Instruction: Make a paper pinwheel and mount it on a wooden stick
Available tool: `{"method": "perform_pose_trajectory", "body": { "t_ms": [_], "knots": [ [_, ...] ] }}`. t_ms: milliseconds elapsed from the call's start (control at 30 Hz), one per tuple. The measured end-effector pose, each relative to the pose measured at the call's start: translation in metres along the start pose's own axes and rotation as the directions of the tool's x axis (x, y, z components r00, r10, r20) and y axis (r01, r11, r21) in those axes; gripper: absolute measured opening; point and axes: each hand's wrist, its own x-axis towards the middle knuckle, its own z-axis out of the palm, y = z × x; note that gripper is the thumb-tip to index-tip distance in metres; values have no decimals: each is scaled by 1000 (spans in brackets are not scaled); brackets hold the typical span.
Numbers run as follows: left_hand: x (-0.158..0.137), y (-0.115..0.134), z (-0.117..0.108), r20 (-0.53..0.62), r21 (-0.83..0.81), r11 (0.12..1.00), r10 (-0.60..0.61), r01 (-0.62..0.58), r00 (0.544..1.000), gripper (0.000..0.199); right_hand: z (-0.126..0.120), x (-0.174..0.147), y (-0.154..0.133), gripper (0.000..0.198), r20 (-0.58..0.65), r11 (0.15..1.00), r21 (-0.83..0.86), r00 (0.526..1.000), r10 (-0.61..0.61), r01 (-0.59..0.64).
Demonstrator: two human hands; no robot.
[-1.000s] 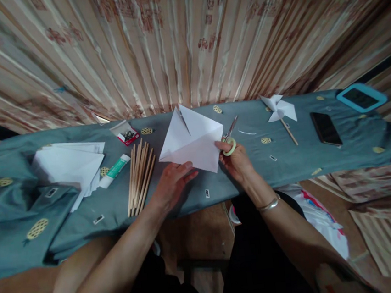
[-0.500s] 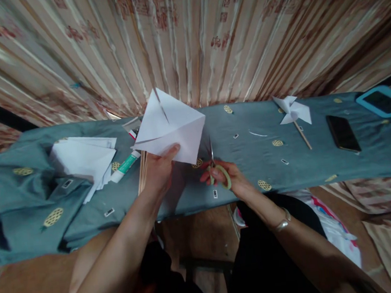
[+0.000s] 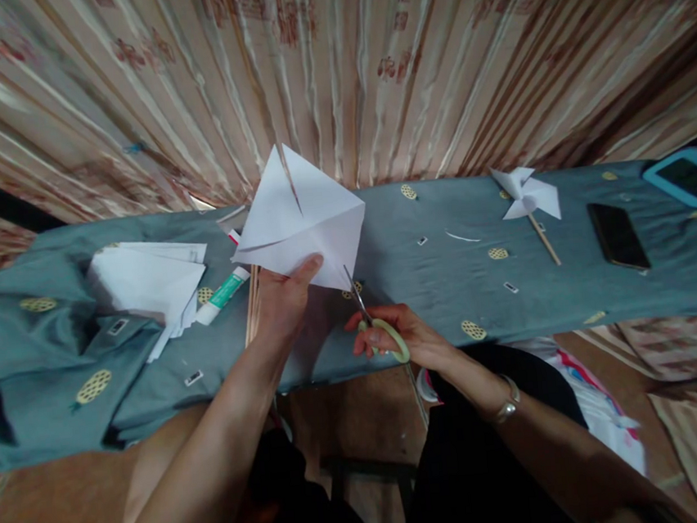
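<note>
A square white sheet of paper (image 3: 312, 207) is held up by my left hand (image 3: 287, 296), thumb on top and the other fingers hidden beneath. Slits run inward from its far corner and its left corner. My right hand (image 3: 389, 331) grips scissors (image 3: 386, 333) with pale green handles, fingers in the loops. Their blades point up and left, with the tips at the sheet's near corner. Whether the paper lies between the blades I cannot tell.
Left on the green cloth (image 3: 431, 286) are stacked white papers (image 3: 146, 277), a glue stick (image 3: 222, 297) and thin wooden sticks (image 3: 253, 308). Rightward lie a paper pinwheel (image 3: 530, 195) on a stick, a black phone (image 3: 617, 235) and a blue-framed tablet (image 3: 689, 178). A curtain (image 3: 330, 74) hangs behind.
My right hand has moved left and slightly toward me, tilting the scissors leftward so their tips reach the paper's near corner. The left hand keeps its hold on the sheet.
</note>
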Motion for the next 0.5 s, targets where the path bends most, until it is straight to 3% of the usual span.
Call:
{"method": "perform_pose_trajectory", "body": {
  "t_ms": [100,500],
  "knots": [
    [-2,0,2,32,-83,995,55,-52,998,47,0,1,1,54,-13,1000,3,1000,12,-12],
    [-8,6,5,3,-90,996,-7,7,1000,54,3,2,-1,53,-35,1000,-13,999,2,-3]
  ]
}}
